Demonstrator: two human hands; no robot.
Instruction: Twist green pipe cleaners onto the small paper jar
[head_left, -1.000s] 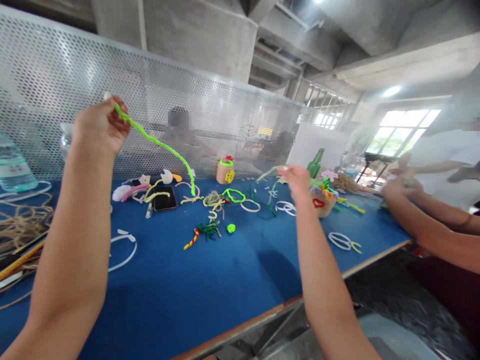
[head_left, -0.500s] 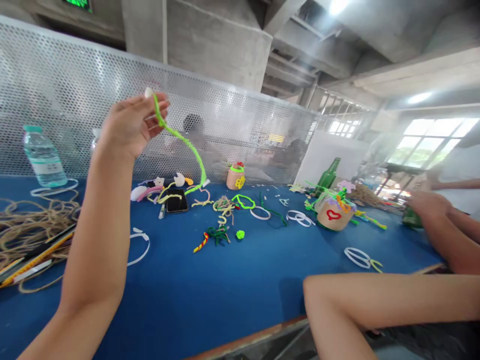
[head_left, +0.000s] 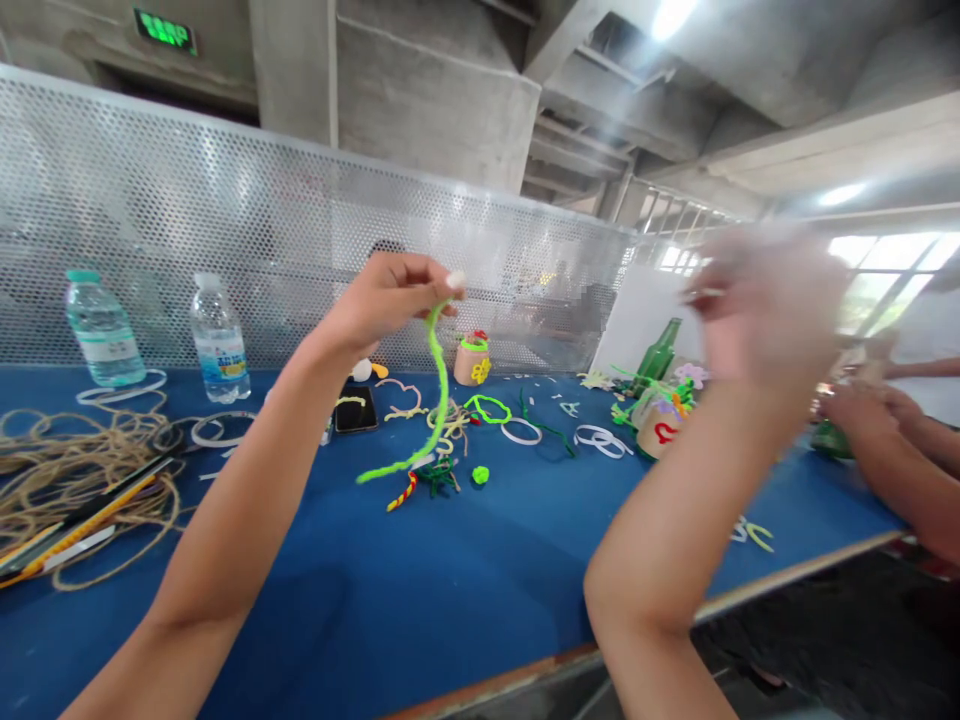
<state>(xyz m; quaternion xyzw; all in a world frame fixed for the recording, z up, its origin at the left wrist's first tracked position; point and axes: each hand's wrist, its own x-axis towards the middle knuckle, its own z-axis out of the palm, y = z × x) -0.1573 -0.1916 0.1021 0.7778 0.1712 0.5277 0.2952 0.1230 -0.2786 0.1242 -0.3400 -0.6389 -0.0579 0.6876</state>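
My left hand [head_left: 409,295] is raised over the middle of the table, thumb and fingers pinched on one end of a bright green pipe cleaner [head_left: 440,375]. The pipe cleaner hangs in a curve, its free end pointing left above the tabletop. My right hand [head_left: 772,305] is lifted at the right, smeared by motion, so its fingers cannot be made out. Below the left hand lie a dark green pipe cleaner bundle [head_left: 437,478], a red and yellow twisted piece [head_left: 403,492] and a small green ball [head_left: 481,475].
Jute twine [head_left: 90,450] with pencils lies at the left, near two water bottles [head_left: 105,335]. Behind are a phone [head_left: 355,410] and a twine-wrapped jar [head_left: 472,362]. A decorated pot [head_left: 652,430] and green bottle [head_left: 660,350] stand right. A co-worker's hands [head_left: 870,410] are at far right.
My left hand has moved right and down with the green pipe cleaner. My right arm has swung up from the table edge, bringing the blurred right hand into view.
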